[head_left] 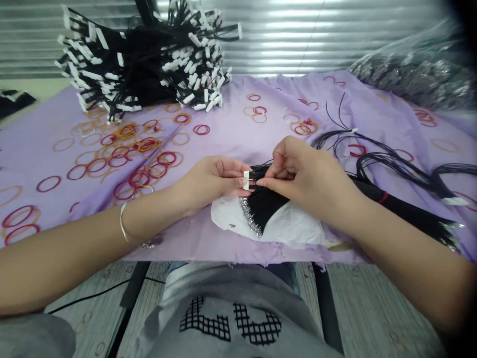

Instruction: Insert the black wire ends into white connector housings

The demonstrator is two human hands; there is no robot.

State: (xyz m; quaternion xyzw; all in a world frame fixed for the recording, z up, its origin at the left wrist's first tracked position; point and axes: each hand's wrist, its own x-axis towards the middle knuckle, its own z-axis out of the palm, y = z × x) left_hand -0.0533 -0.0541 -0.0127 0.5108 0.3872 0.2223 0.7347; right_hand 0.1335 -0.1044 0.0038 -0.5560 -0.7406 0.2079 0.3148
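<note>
My left hand [212, 181] pinches a small white connector [246, 180] between thumb and fingers. My right hand [301, 174] is closed in a pinch right beside it, gripping thin black wires [261, 171] that meet the connector. Below both hands lies a bundle of black wires with metal pin tips [250, 219] on a white sheet [294, 226]. All of this rests on a purple cloth [231, 134].
A big pile of finished black wire harnesses with white connectors [149, 59] sits at the back left. Many red and orange rubber bands [134, 154] are scattered on the cloth. Loose black wires [391, 159] lie to the right, and a clear bag [413, 64] at the back right.
</note>
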